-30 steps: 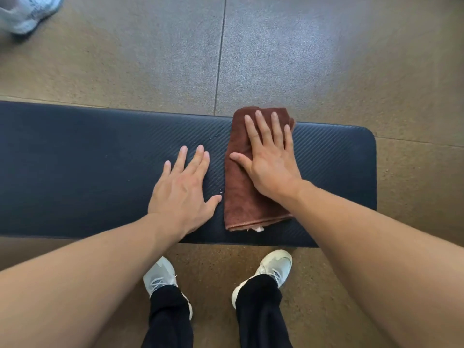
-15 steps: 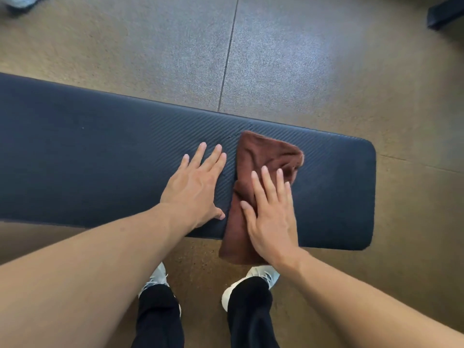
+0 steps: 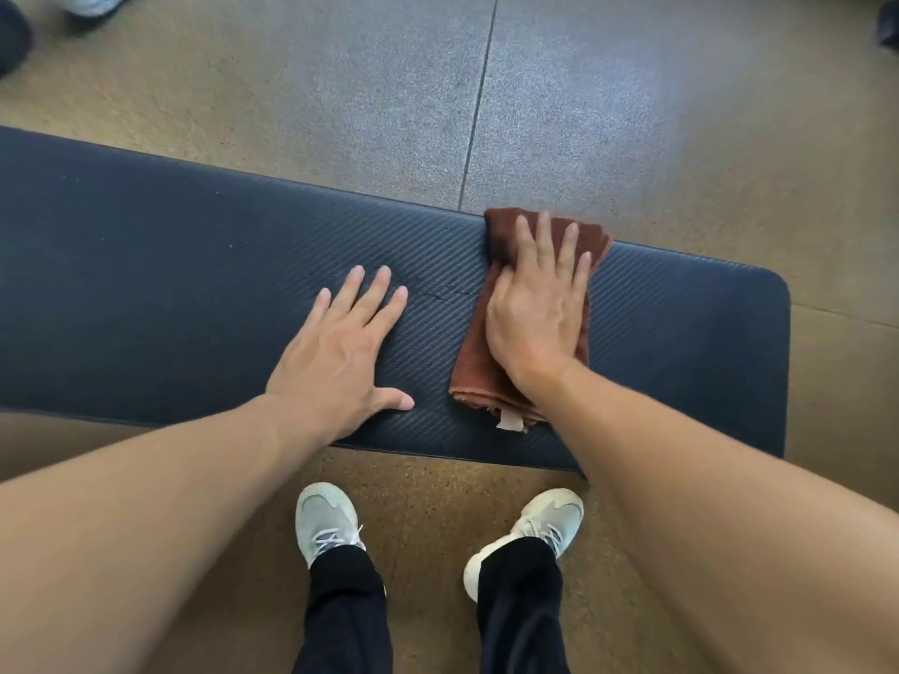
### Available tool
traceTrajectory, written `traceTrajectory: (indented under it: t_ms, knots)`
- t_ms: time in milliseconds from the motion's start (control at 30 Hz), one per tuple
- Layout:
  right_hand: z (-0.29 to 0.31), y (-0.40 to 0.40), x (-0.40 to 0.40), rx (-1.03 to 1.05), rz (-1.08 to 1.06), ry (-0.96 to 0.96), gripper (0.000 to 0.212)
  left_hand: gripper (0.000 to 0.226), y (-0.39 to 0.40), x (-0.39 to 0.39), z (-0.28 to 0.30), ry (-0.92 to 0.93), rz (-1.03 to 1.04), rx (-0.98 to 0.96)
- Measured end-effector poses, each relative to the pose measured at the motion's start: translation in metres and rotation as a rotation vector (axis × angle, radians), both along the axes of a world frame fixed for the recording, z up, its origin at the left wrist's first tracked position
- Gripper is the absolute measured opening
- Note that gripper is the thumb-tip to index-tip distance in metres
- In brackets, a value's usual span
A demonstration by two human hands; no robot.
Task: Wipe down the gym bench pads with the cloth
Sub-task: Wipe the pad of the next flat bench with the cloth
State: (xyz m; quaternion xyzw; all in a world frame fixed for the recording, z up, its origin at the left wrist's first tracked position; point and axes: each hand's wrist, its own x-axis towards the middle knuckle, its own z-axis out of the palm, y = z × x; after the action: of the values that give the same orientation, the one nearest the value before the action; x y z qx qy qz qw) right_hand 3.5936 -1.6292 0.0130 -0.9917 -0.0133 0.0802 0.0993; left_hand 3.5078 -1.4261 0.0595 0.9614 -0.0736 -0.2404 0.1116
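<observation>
Folded brown cloth (image 3: 479, 377) on dark bench pad (image 3: 194, 284)

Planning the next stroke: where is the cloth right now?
The brown cloth lies across the bench pad near its right end, under the flat right hand.

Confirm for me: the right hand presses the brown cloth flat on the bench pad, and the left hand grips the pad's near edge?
Not quite. The head view shows the left hand lying flat on top of the bench pad, fingers straight, gripping nothing. The right hand does press the brown cloth on the pad.
</observation>
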Motion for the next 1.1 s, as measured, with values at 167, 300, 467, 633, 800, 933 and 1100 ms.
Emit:
traceTrajectory:
  t_ms: [167,300,467,633,800,933,1100]
  knots:
    - [0.012,-0.008,-0.033,-0.024,0.145,0.053,0.06,0.121,-0.011,0.005,0.004,0.054,-0.001,0.114]
    - [0.012,-0.011,-0.019,-0.063,0.182,0.147,0.064,0.122,-0.017,0.009,0.006,0.111,0.009,0.152]
    - [0.016,-0.011,0.018,-0.035,0.215,0.219,0.065,0.121,-0.022,0.014,0.008,0.149,0.003,0.195]
    - [0.016,-0.002,0.064,0.019,0.243,0.293,0.059,0.124,-0.028,0.019,0.01,0.181,0.007,0.251]
    - [0.017,-0.043,-0.016,0.053,0.366,0.145,0.058,0.127,-0.035,0.022,0.015,0.21,0.055,0.282]
    - [0.024,-0.103,-0.1,-0.014,0.4,0.177,0.057,0.129,-0.038,0.02,0.018,0.209,0.068,0.315]
    - [0.025,-0.136,-0.122,-0.087,0.405,0.148,0.056,0.13,-0.038,0.021,0.016,0.235,0.096,0.294]
